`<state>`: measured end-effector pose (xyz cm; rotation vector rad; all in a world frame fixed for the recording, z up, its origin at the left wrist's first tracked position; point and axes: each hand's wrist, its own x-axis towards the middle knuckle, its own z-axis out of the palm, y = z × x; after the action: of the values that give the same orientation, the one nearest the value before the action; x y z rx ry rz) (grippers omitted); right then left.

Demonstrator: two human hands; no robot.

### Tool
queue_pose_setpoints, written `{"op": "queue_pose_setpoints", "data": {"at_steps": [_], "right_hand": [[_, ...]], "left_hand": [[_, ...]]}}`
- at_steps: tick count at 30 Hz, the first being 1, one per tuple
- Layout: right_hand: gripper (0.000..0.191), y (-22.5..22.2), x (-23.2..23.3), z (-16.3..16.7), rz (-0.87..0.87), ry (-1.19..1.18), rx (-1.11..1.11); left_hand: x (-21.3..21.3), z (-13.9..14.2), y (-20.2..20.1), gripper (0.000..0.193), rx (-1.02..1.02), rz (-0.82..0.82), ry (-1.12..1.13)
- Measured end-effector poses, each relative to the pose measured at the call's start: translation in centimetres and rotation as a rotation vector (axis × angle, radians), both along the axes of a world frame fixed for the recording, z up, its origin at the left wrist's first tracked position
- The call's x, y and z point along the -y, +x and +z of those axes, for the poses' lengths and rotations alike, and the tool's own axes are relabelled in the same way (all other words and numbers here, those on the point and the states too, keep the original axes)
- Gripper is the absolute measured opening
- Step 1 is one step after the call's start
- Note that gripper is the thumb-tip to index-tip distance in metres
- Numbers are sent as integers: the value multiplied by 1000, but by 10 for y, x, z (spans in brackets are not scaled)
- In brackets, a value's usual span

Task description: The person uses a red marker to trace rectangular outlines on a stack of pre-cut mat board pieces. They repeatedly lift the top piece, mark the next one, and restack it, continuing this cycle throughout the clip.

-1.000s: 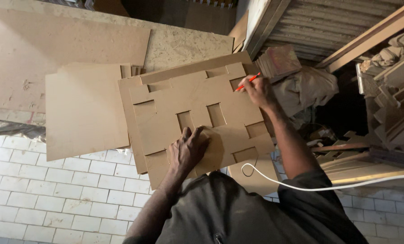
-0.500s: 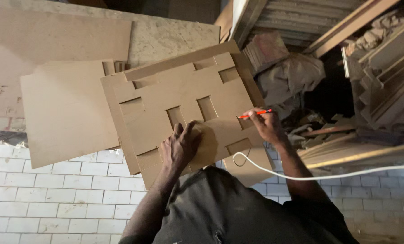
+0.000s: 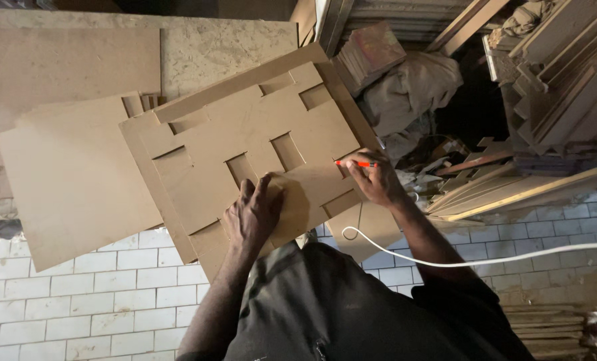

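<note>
The right hand (image 3: pixel 377 179) pinches a red pencil (image 3: pixel 356 163), its tip at the right edge of the notched fibreboard template (image 3: pixel 245 144); the left hand (image 3: pixel 253 215) lies spread flat on the template's near part. That flat press should hold firm so the template cannot slide on the board beneath (image 3: pixel 71 180), with the pencil tight against the cut edge.

A woodworking workshop: cut fibreboard panels (image 3: pixel 245 140), stacked timber offcuts (image 3: pixel 552 87) (dusty), white brick floor (image 3: pixel 78 301).
</note>
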<state>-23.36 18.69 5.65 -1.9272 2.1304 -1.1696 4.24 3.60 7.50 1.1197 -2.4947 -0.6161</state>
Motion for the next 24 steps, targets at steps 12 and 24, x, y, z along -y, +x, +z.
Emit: {"op": "queue_pose_setpoints", "data": {"at_steps": [12,24], "right_hand": [[17,-19,-41,3,-52,-13,-519],[20,37,-49,25,-31,124,-242]], "left_hand": [[-1,-2,2,48,-16,-11,-24],[-1,1,0,46,-5,-8,22]]}}
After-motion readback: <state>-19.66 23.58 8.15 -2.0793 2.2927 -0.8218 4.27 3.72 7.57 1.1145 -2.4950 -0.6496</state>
